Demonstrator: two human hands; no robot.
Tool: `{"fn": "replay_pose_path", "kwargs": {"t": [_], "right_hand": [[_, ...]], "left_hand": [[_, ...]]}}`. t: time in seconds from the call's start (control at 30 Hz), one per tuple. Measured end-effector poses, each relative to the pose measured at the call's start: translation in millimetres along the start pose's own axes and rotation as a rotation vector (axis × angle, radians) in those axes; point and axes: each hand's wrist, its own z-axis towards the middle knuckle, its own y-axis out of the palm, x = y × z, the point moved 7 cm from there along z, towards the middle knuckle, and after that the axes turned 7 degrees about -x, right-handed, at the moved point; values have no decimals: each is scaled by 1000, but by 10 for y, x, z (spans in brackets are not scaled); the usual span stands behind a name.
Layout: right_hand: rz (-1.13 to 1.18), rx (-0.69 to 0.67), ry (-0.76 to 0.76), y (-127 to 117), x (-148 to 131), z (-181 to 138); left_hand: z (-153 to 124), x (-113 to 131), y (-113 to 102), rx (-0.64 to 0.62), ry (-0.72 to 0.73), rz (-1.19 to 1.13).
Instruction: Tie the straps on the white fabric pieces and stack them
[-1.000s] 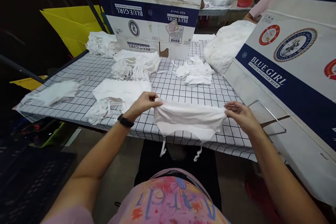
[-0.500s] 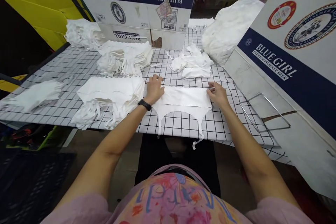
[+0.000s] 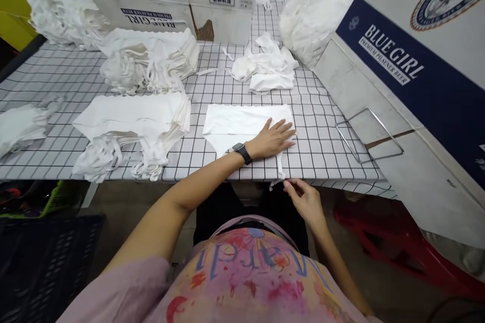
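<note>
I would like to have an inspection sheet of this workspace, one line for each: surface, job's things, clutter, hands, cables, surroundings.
Surface: checked cloth, white pieces lying on it.
Job's things: white garment laid out near the front edge; its strap reaches over that edge.
Clutter: garment stacks to the left, loose heap behind, wire frame at the right carton.
Hands: left hand flat on the garment; right hand at the strap's end, grip unclear.
Cables: nothing seen for certain.
Surroundings: back carton, dark crate lower left.
</note>
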Motion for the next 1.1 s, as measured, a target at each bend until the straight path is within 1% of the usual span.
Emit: {"fn": "replay_pose_path", "kwargs": {"t": [0.07, 0.1, 0.17, 0.23, 0.33, 0.4, 0.5, 0.53, 0.57, 0.63, 0.67, 0.7, 0.73, 0.8, 0.87, 0.97, 1.03, 1.1], "right_hand": [[5, 99, -30, 75, 107, -20], [32, 105, -47, 133, 143, -12], [145, 42, -73, 268, 181, 13], [271, -42, -87, 359, 160, 9], [395, -99, -72, 341, 77, -91], [587, -166, -11, 321, 50, -210], [976, -314, 183, 386, 105, -435], [1053, -365, 257, 431, 144, -509], [1083, -411, 321, 479, 195, -573], [998, -451, 397, 555, 331, -646], [892, -423, 400, 563, 411, -645], [751, -359, 376, 541, 482, -619], [591, -268, 324, 491, 524, -576], [294, -68, 175, 362, 489, -491], [90, 111, 34, 243, 334, -436], [-97, 333, -143, 89, -8, -373], [-215, 435, -260, 28, -247, -305], [-343, 471, -332, 24, -420, -191]], "left_hand": [[14, -10, 37, 5, -6, 19], [16, -19, 59, 14, -8, 33], [15, -39, 103, 46, -8, 67], [13, -51, 135, 83, -2, 94], [13, -53, 154, 122, 10, 112], [17, -52, 152, 134, 7, 117], [26, -53, 149, 134, -4, 120], [29, -53, 148, 135, -7, 119], [29, -54, 146, 137, -9, 117], [27, -52, 142, 143, -10, 114], [25, -50, 140, 144, -10, 114], [22, -47, 140, 140, -11, 115], [19, -43, 139, 132, -12, 117], [12, -36, 136, 117, -18, 121], [4, -28, 125, 108, -21, 120], [-8, -21, 95, 117, -21, 98], [-13, -25, 79, 118, -26, 73], [-17, -30, 70, 110, -33, 60]]}}
